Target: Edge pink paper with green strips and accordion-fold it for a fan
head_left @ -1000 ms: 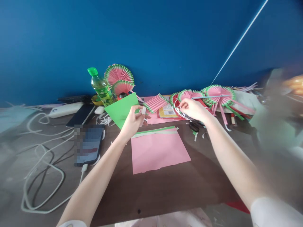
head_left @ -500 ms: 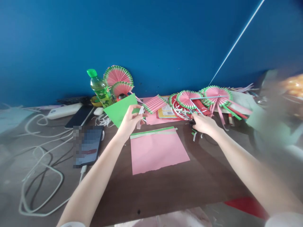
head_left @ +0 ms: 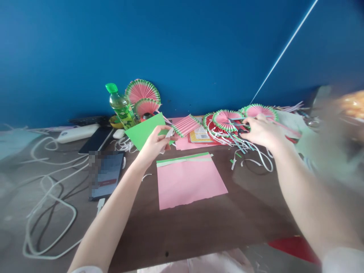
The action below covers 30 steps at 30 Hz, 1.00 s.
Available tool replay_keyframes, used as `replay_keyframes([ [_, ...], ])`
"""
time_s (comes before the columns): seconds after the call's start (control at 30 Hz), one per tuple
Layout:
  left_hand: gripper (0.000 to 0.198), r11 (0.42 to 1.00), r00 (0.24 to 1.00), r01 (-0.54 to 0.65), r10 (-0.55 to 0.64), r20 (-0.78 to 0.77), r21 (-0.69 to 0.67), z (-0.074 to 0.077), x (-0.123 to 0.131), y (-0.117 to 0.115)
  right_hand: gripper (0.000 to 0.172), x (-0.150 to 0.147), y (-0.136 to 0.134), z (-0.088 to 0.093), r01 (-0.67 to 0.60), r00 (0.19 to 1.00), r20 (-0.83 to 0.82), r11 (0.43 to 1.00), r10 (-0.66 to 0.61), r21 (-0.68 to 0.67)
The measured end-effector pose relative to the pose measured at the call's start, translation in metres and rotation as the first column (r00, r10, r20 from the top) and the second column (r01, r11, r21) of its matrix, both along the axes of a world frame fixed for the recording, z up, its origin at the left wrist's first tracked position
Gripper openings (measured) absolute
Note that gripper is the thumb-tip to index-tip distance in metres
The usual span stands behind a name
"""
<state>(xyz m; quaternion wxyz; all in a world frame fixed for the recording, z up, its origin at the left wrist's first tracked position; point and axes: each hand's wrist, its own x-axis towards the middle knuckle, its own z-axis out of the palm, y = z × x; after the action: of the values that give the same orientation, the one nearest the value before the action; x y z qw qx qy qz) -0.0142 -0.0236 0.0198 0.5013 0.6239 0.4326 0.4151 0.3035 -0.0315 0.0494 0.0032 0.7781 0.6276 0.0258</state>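
My left hand (head_left: 157, 141) pinches a small white paper strip (head_left: 170, 132), just in front of the green sheet (head_left: 146, 131). At the right, my right hand (head_left: 260, 131) holds scissors (head_left: 240, 127) by the dark handle, over the pleated fans and white strips. Between my forearms a pink sheet (head_left: 190, 182) lies flat, with a green and whitish band along its far edge. A folded pink and green paper piece (head_left: 186, 125) sits behind it, beside a round pleated fan (head_left: 227, 120).
A green-capped bottle (head_left: 122, 108) stands at the back left near two upright fans (head_left: 142, 92). Phones (head_left: 106, 176), a white power bank (head_left: 78, 133) and looping white cables (head_left: 75, 216) lie at the left. Paper scraps (head_left: 251, 163) are at the right.
My right hand has moved right and up, with the scissors now over the fans. More white strips show below it. My left hand has barely shifted.
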Motion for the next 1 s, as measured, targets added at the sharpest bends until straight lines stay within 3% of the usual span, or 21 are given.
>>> replay_keyframes([
  [0.1,0.027,0.999,0.998,0.032,-0.032,-0.056,0.006,0.009,-0.003,-0.004,0.044,-0.004,0.002,0.017,-0.057,0.986,-0.163,0.997,0.048,-0.056],
  [0.17,0.026,0.999,0.991,0.026,-0.020,-0.131,0.045,0.013,-0.005,-0.005,0.040,-0.010,0.002,0.023,-0.220,0.925,-0.335,0.971,0.177,-0.095],
  [0.27,0.022,0.991,0.958,0.029,0.010,-0.287,0.132,0.016,-0.009,-0.005,0.036,-0.024,0.003,0.025,-0.516,0.703,-0.629,0.847,0.333,-0.127],
  [0.33,0.020,0.984,0.930,0.046,0.022,-0.367,0.174,0.016,-0.011,-0.005,0.036,-0.036,0.004,0.021,-0.667,0.531,-0.776,0.732,0.339,-0.137],
  [0.4,0.020,0.980,0.910,0.058,0.027,-0.415,0.191,0.017,-0.012,-0.005,0.034,-0.046,0.006,0.016,-0.754,0.407,-0.851,0.648,0.332,-0.107],
  [0.5,0.022,0.978,0.892,0.089,0.006,-0.451,0.190,0.017,-0.014,-0.006,0.031,-0.054,0.010,0.009,-0.813,0.299,-0.891,0.581,0.342,-0.049],
  [0.67,0.023,0.975,0.893,0.147,-0.058,-0.447,0.168,0.017,-0.013,-0.009,0.030,-0.055,0.013,0.005,-0.835,0.239,-0.915,0.550,0.325,-0.022],
  [1.0,0.021,0.971,0.873,0.194,-0.105,-0.476,0.142,0.019,-0.010,-0.014,0.033,-0.056,0.016,0.001,-0.828,0.262,-0.916,0.559,0.305,-0.051],
])
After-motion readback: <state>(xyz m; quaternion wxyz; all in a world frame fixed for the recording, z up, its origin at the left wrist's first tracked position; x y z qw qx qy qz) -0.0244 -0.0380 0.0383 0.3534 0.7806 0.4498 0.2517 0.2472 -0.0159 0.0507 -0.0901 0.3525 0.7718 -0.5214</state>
